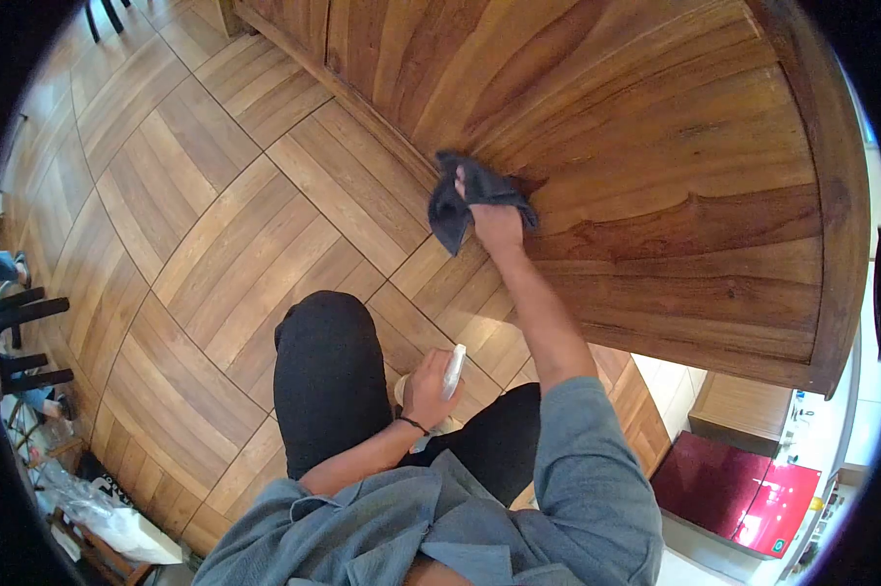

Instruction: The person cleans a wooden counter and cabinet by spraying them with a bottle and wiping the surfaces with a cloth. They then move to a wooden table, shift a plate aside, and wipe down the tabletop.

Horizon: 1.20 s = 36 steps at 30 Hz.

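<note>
My right hand (497,223) reaches forward and grips a dark grey cloth (450,217), bunched up with its corners hanging loose. The cloth lies against the lower edge of a brown wooden panel (675,186) with a swirling grain. Close to my body, between my knees, my left hand (425,393) is wrapped round a spray bottle (455,371). The bottle's white top shows above the fingers, while most of its body is hidden by the hand.
Wood-patterned floor tiles (225,225) spread out to the left. Dark chair legs (30,311) stand at the left edge, with a plastic-wrapped item (89,498) at lower left. A shiny red appliance or cabinet (733,488) is at lower right.
</note>
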### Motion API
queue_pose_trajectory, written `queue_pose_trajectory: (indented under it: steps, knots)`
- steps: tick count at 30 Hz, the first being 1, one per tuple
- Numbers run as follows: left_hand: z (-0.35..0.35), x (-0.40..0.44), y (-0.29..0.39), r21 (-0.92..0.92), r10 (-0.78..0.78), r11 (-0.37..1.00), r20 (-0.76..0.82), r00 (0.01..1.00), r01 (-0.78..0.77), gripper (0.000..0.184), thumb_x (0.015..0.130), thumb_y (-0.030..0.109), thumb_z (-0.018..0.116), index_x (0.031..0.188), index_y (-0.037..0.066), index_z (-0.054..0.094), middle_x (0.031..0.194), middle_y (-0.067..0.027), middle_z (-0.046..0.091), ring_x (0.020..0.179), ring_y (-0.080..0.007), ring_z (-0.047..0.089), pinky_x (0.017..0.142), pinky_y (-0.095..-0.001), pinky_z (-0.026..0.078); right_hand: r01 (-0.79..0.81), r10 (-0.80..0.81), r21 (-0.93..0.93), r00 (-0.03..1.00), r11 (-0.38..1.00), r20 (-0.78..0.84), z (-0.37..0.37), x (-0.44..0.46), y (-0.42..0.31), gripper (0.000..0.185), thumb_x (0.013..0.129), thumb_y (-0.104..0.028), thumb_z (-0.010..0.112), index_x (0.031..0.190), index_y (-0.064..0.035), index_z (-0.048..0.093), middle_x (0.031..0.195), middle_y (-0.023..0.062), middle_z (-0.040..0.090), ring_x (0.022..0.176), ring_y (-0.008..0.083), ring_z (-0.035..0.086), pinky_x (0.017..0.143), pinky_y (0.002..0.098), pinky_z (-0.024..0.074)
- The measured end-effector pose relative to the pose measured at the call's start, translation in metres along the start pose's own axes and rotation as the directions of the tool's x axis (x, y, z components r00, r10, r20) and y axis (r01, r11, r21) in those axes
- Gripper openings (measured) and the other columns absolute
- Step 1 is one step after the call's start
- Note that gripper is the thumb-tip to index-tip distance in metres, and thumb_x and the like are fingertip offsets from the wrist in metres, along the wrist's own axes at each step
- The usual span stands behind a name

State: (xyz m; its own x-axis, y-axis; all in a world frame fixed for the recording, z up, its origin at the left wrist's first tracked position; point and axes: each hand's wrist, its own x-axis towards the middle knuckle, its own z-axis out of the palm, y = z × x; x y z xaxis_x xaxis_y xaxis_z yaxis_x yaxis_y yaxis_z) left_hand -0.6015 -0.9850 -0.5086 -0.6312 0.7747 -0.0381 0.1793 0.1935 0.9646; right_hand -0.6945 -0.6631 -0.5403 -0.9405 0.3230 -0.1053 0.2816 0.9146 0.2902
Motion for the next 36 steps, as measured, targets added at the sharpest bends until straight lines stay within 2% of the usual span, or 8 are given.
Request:
queue_pose_trajectory:
  steps: [3,5,10,13,22,29,32,36]
  knots:
    - [-0.004,-0.008,0.000,-0.042,-0.047,0.998,-0.003,0.999,0.047,0.035,0.076,0.011,0.068,0.108,0.003,0.055,0.100,-0.0186,0.056,0.094,-0.0421,0.058,0.076,-0.0481,0.049,-0.066,0.045,0.048,0.934,0.997,0.355,0.031,-0.007,-0.011,0.040,0.090,-0.012,0.049,0.130,-0.0198,0.052,0.127,0.0052,0.055,0.104,0.0273,0.062,0.089,0.0393,0.0489]
    - [0.001,-0.009,-0.007,-0.004,-0.032,0.999,-0.007,0.999,0.032,0.036,0.076,0.011,0.069,0.108,0.003,0.055,0.101,-0.0188,0.056,0.094,-0.0428,0.058,0.076,-0.0484,0.049,0.014,-0.005,0.091,0.995,0.996,-0.099,0.087,-0.022,0.005,0.020,0.091,-0.018,0.052,0.095,-0.0150,0.071,0.083,0.0115,0.072,0.074,0.0316,0.070,0.069,0.0446,0.0550]
    - [0.017,0.000,-0.015,0.061,0.025,0.998,0.034,0.999,-0.027,0.036,0.076,0.012,0.068,0.108,0.005,0.055,0.101,-0.0196,0.057,0.092,-0.0444,0.058,0.077,-0.0502,0.049,0.031,-0.070,-0.083,0.851,0.996,-0.520,-0.102,-0.029,0.014,0.050,0.086,-0.011,0.052,0.135,-0.0183,0.057,0.138,0.0058,0.057,0.124,0.0236,0.056,0.100,0.0366,0.0463]
    - [0.020,0.010,-0.013,0.066,0.047,0.996,0.096,0.994,-0.054,0.040,0.074,0.013,0.068,0.112,0.006,0.055,0.100,-0.0205,0.058,0.093,-0.0440,0.059,0.077,-0.0498,0.049,-0.084,0.039,-0.065,0.856,0.994,-0.516,-0.197,-0.029,0.031,0.060,0.084,-0.015,0.057,0.142,-0.0225,0.049,0.154,-0.0008,0.040,0.136,0.0221,0.044,0.106,0.0364,0.0414]
    - [0.052,0.034,-0.064,0.102,0.174,0.978,0.101,0.980,-0.184,0.036,0.077,0.014,0.068,0.109,0.002,0.057,0.100,-0.0208,0.060,0.092,-0.0421,0.059,0.081,-0.0482,0.049,-0.390,0.152,-0.005,0.372,0.921,-0.916,-0.453,-0.039,0.075,0.061,0.082,-0.012,0.059,0.141,-0.0197,0.050,0.156,0.0068,0.034,0.144,0.0296,0.031,0.111,0.0525,0.0325]
    - [0.052,0.043,-0.058,0.068,-0.054,0.997,0.201,0.978,0.041,0.025,0.081,0.009,0.062,0.103,0.002,0.056,0.092,-0.0192,0.059,0.084,-0.0371,0.059,0.076,-0.0431,0.048,-0.381,0.219,0.101,0.283,0.919,-0.934,-0.416,-0.109,0.116,0.065,0.081,-0.010,0.057,0.144,-0.0243,0.047,0.158,0.0070,0.031,0.145,0.0292,0.031,0.109,0.0610,0.0308]
    - [0.053,0.046,-0.064,0.090,0.051,0.994,0.166,0.985,-0.067,0.023,0.081,0.008,0.060,0.103,0.001,0.055,0.089,-0.0165,0.058,0.080,-0.0326,0.059,0.074,-0.0402,0.048,-0.599,0.427,0.192,0.277,0.777,-0.861,-0.400,-0.187,0.132,0.073,0.081,-0.012,0.058,0.150,-0.0277,0.039,0.161,0.0064,0.025,0.148,0.0312,0.025,0.108,0.0649,0.0276]
    - [0.044,0.047,-0.041,0.041,0.055,0.997,0.185,0.981,-0.063,0.028,0.081,0.007,0.060,0.108,0.000,0.055,0.089,-0.0128,0.057,0.079,-0.0260,0.057,0.073,-0.0373,0.048,-0.780,0.543,0.309,0.047,0.545,-0.838,-0.357,-0.298,0.178,0.077,0.084,-0.037,0.066,0.153,-0.0224,0.034,0.163,0.0098,0.019,0.150,0.0365,0.015,0.111,0.0684,0.0140]
